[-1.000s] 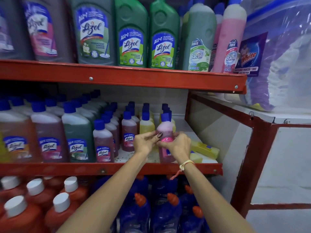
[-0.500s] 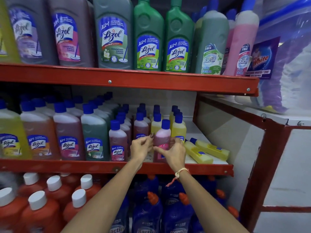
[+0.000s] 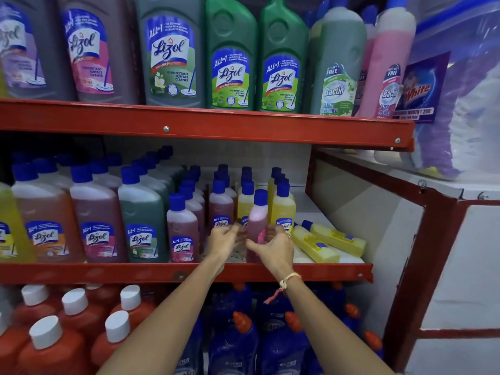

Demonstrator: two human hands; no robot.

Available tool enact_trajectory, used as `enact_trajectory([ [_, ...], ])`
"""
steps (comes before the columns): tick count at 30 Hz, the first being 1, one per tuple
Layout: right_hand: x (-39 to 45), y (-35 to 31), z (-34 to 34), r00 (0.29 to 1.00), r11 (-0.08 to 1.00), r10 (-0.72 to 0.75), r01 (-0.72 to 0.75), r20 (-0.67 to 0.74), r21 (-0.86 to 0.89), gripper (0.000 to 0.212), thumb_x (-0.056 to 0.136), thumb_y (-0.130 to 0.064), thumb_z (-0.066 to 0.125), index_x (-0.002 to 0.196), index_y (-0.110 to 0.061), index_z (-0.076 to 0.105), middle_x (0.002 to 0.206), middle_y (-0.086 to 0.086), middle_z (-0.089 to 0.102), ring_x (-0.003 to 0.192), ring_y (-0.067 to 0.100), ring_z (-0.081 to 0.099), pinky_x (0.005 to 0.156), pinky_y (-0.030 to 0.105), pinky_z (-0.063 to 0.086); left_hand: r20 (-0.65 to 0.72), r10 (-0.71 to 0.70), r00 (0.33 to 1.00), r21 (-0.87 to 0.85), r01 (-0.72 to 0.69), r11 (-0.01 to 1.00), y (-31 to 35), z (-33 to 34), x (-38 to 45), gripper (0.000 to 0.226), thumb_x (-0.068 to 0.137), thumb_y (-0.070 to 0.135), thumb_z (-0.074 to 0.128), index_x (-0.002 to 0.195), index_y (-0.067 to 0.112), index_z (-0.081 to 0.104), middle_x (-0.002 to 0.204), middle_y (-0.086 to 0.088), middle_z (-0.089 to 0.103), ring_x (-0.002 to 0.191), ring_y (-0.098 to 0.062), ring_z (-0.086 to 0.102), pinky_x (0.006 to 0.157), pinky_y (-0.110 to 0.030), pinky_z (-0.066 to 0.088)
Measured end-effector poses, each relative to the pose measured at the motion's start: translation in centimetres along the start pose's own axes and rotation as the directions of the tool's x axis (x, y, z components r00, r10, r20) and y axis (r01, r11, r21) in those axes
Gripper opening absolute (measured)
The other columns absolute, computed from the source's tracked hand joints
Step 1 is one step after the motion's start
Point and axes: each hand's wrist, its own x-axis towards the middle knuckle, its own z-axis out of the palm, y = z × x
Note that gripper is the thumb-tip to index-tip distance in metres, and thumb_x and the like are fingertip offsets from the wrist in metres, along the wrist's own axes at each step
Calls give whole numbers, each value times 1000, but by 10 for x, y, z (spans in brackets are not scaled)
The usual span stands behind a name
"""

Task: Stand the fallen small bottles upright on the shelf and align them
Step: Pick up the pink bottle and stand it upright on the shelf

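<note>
A small pink bottle (image 3: 258, 216) with a blue cap stands upright near the front of the middle shelf (image 3: 135, 273), ahead of rows of small purple and yellow bottles (image 3: 282, 209). My right hand (image 3: 274, 251) wraps its lower right side, thumb across the front. My left hand (image 3: 226, 240) hovers just left of it, fingers spread and blurred, apparently off the bottle. Two small yellow bottles (image 3: 315, 246) (image 3: 336, 236) lie on their sides to the right, caps pointing back-left.
Larger Lizol bottles (image 3: 97, 217) fill the left of the middle shelf. Big bottles line the top shelf (image 3: 230, 63). Red bottles with white caps (image 3: 51, 345) and blue bottles (image 3: 232, 345) stand below. A red frame post (image 3: 422, 253) bounds the right side.
The pink bottle, held up in both hands a second ago, came down to stand on the shelf. My left hand's fingers have opened away from it. The view moved closer.
</note>
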Motion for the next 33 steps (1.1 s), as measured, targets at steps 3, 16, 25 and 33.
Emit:
enact_trajectory([
  [3,7,3,-1,995,996,25,-34,99,87,56,55,-29,82,107,-16,66,95,2,73,90,18,70,81,33,59,51,38,998,107,-43,993,-5,0,0,25,89,8,54,110,-1,66,105,-20,70,92,-27,65,96,-44,52],
  [16,27,-12,12,914,926,-12,-143,405,349,62,70,7,78,127,4,54,122,20,66,109,31,65,97,45,53,-181,86,980,73,-74,995,-18,-27,5,24,81,32,52,95,28,71,100,-4,73,101,-24,67,96,-48,51],
  [25,25,-9,10,935,955,-27,-81,354,287,64,66,-5,85,124,0,59,117,15,70,95,18,65,81,25,56,-234,165,958,136,-136,981,-6,-21,-23,27,91,24,46,74,31,66,80,3,68,96,-26,66,94,-46,52],
  [33,27,-10,-14,928,965,-41,-59,370,254,56,67,1,83,119,2,63,114,11,70,97,18,66,68,12,55,-366,553,748,345,-443,828,-1,6,-58,23,87,8,48,109,12,55,105,3,53,94,-11,54,82,-23,46],
])
